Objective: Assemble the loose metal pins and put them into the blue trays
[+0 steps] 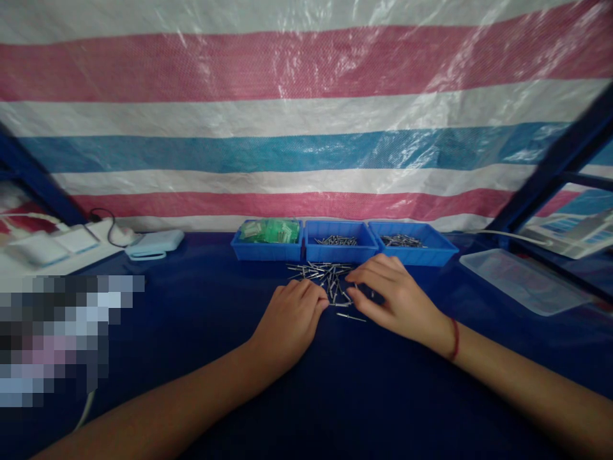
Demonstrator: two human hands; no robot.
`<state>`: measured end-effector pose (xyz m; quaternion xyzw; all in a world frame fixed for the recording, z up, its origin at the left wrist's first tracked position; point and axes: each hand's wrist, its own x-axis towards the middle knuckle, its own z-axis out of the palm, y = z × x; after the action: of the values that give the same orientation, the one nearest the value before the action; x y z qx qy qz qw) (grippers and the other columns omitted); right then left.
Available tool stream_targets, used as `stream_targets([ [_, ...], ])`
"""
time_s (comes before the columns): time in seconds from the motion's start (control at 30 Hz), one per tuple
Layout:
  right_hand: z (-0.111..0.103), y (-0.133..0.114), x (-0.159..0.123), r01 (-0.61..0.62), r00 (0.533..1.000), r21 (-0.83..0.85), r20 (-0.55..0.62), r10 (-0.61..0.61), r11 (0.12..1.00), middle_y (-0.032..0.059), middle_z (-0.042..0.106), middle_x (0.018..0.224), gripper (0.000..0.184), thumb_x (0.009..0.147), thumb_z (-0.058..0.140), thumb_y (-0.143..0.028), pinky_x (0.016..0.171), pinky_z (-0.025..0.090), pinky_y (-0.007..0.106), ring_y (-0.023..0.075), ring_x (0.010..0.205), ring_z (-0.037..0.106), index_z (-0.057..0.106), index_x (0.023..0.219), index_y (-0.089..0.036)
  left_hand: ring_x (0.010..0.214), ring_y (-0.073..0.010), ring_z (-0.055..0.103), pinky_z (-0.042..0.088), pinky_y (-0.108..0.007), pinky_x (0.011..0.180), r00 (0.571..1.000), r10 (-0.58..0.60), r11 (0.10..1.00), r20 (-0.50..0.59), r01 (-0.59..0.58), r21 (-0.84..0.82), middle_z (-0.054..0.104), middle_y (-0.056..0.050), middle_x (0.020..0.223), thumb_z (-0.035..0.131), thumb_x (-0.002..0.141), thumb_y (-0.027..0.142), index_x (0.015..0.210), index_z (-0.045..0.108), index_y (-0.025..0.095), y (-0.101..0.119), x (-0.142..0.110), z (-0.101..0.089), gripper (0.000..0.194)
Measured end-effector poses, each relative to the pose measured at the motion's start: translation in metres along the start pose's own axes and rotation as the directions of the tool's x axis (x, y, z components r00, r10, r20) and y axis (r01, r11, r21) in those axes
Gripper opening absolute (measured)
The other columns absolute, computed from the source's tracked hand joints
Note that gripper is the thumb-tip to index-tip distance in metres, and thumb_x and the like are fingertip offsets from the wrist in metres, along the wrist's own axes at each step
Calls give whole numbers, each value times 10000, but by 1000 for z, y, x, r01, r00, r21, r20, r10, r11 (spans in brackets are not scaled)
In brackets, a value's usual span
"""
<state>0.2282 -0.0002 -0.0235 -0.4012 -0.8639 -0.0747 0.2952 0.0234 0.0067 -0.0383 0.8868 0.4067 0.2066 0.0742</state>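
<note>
A loose pile of silver blind rivets (330, 273) lies on the dark blue table. My left hand (294, 313) rests at the pile's near left side, fingers curled and thumb pressed against them. One rivet lies right at its fingertips; whatever is inside the fingers is hidden. On the pile's right side is my right hand (390, 291), with a red cord on the wrist. Its thumb and index finger are apart, and no held rivet can be made out between them. A single rivet (351, 317) lies apart from the pile, between the hands and nearer to me.
Behind the pile stand three blue bins: the left bin (268, 253) with green packets, the middle bin (341, 252) and right bin (419, 255) with rivets. A clear plastic lid (524, 281) lies right. Left are a light blue case (156, 243) and a power strip (71, 246).
</note>
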Motion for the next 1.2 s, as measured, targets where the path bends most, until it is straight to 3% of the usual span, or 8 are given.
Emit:
stream_targets([
  [0.13,1,-18,0,58,992,33,113,-61,998,47,648,790,181,880,494,-285,711,342,338,191,797,525,635,890,-173,834,-186,561,422,-329,756,998,12,989,-67,-22,-146,612,-29,865,408,923,186,871,540,176,1,0,-2,142],
  [0.3,3,-23,0,-19,995,67,102,12,998,45,652,800,185,894,472,-262,718,356,324,177,793,540,640,878,-184,777,-150,579,453,-281,730,984,-17,941,-175,-43,-335,622,-18,859,462,893,201,917,535,190,2,-1,-5,78],
  [0.43,4,-24,-1,-56,998,149,49,49,987,39,667,858,182,903,465,-249,736,377,315,164,809,567,637,927,-196,742,-143,591,470,-261,676,978,-71,891,-195,-25,-453,636,-5,853,610,804,281,1028,529,203,1,0,-4,251],
  [0.67,5,-25,-3,-76,997,216,48,67,973,36,661,849,181,912,457,-249,742,369,319,160,799,559,628,889,-193,714,-128,579,456,-244,662,979,-56,892,-196,-39,-451,632,3,794,545,851,242,879,595,191,1,1,-7,77],
  [1.2,6,-26,-1,-73,995,200,82,58,977,21,633,803,146,894,479,-237,723,334,308,156,776,538,604,836,-187,708,-116,549,426,-231,660,978,-36,899,-207,-58,-434,595,17,776,544,858,213,849,579,185,-1,0,-6,46],
])
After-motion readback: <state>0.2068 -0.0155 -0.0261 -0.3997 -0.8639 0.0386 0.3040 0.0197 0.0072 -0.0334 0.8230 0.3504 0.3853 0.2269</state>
